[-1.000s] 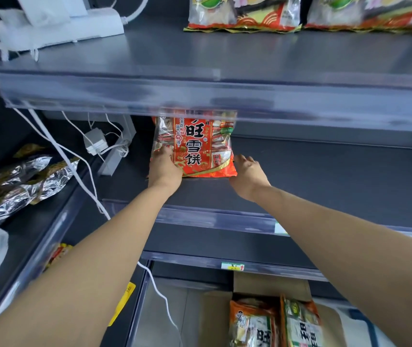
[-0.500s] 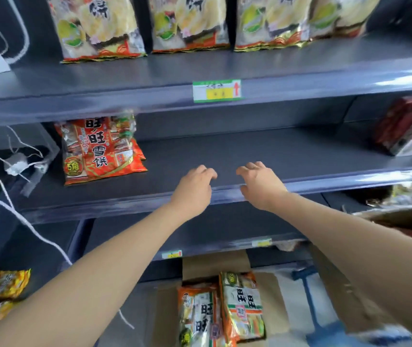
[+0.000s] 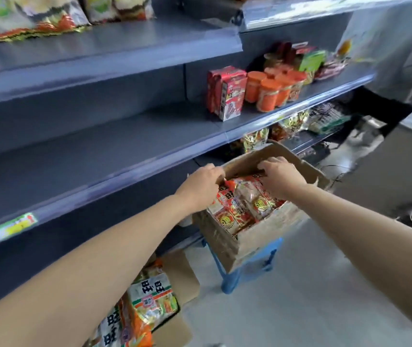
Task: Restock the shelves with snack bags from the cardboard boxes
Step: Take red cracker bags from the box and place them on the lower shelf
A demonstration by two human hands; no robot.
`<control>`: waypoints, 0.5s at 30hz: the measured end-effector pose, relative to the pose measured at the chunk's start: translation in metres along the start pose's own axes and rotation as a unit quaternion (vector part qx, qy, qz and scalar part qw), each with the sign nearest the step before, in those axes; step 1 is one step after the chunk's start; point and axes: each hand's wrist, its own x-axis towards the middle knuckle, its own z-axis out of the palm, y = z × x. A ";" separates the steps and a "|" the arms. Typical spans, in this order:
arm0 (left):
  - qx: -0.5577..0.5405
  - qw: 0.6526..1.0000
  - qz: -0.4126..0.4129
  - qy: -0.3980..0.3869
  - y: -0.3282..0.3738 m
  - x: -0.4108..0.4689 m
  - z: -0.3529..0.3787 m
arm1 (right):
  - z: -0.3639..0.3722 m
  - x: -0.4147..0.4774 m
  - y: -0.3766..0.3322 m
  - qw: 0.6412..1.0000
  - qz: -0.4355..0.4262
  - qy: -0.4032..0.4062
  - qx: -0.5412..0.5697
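I'm swinging my left hand [image 3: 201, 186] and right hand [image 3: 281, 176] off the shelf [image 3: 99, 156], right to the cardboard box [image 3: 262, 236]. Set apart, they're curling over the snack bags [image 3: 242, 204] inside, and I cannot tell whether they're gripping. I'm picking stock; next calls for clamping one bag and lifting.

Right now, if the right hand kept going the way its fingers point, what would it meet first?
The red snack bags in the cardboard box; the right hand seems to touch their tops. Behind them stands the box's far wall; depth is unclear.
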 end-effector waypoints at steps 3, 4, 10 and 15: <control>-0.018 0.999 -0.020 -0.021 0.008 0.022 0.017 | 0.013 0.002 0.024 0.999 0.029 -0.024 0.001; -0.020 0.999 -0.028 -0.027 0.008 0.030 0.022 | 0.017 0.005 0.029 0.999 0.039 -0.031 0.004; -0.028 0.997 -0.046 -0.053 0.005 0.071 0.047 | 0.032 0.035 0.053 0.995 0.074 -0.072 -0.005; -0.045 0.994 -0.053 -0.082 -0.004 0.109 0.061 | 0.048 0.073 0.071 0.992 0.087 -0.092 -0.026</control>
